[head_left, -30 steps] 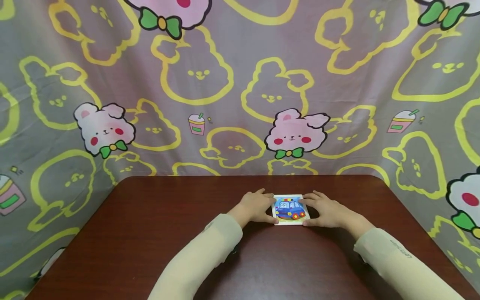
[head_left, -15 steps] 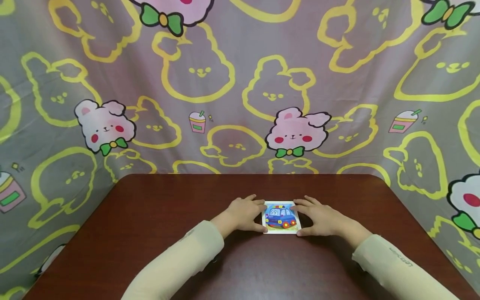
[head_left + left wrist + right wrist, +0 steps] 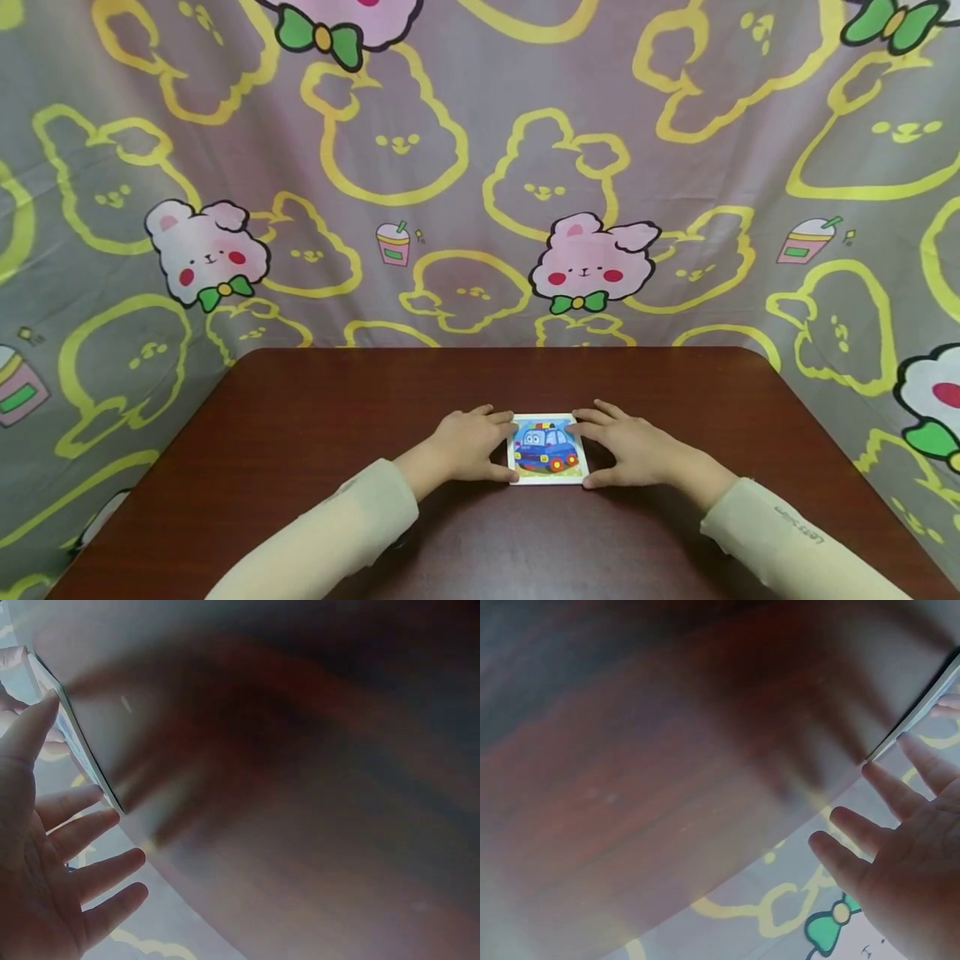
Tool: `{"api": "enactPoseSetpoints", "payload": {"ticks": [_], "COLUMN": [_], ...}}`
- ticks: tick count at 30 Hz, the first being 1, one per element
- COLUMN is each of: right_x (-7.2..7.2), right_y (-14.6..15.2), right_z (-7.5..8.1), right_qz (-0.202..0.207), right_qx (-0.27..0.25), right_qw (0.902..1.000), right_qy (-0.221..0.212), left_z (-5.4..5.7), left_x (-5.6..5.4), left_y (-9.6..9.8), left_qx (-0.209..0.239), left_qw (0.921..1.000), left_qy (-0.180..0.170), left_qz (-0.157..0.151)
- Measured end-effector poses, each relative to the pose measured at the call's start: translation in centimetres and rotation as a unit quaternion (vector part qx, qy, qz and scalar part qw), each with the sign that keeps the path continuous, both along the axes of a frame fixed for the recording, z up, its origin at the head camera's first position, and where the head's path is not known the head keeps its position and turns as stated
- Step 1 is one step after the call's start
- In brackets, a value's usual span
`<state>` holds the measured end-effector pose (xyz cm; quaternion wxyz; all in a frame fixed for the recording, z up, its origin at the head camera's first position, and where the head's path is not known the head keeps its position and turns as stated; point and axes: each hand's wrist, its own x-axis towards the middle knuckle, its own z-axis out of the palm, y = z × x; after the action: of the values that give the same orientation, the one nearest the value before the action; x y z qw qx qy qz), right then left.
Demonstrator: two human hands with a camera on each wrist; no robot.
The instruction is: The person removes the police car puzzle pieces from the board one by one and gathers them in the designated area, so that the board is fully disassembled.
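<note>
A square picture board [image 3: 546,450] with a white border and a blue cartoon car lies between both hands in the head view. My left hand [image 3: 468,446] touches its left side, the thumb at the near corner and fingertips towards the far corner. On the opposite side, my right hand [image 3: 633,450] touches it in a mirrored way. The left wrist view shows the board's thin edge [image 3: 84,746] against mostly straight, spread fingers. Straight fingers of the right hand [image 3: 922,862] likewise meet the board's edge [image 3: 919,711] in the right wrist view.
A dark reddish-brown table [image 3: 300,417] with rounded far corners lies under the hands. Behind and beside it hangs a grey curtain [image 3: 465,225] printed with yellow outlines and pink cartoon rabbits.
Both hands have brought the board nearer to the person and somewhat to the left across the table. The hands have kept their places at its two sides.
</note>
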<state>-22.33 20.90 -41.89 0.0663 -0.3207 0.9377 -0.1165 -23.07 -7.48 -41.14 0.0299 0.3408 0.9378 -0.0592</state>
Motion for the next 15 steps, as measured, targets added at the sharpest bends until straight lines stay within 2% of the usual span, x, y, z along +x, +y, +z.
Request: {"api": "enactPoseSetpoints", "payload": {"ticks": [8,15], "right_x": [0.8,2.0], "right_y": [-1.2,-2.3], "right_z": [0.1,0.1], "right_qz": [0.027,0.057], "right_qx": [0.006,0.004], "right_qw": [0.9995,0.9978], "right_qy": [0.017,0.034], "left_z": [0.3,-0.1], "left_x": [2.0,3.6], "left_y": [-1.5,-2.7], "left_qx": [0.005,-0.003], "left_qw": [1.0000,0.9999], "left_qy": [0.002,0.007], "left_qz": [0.003,0.006]}}
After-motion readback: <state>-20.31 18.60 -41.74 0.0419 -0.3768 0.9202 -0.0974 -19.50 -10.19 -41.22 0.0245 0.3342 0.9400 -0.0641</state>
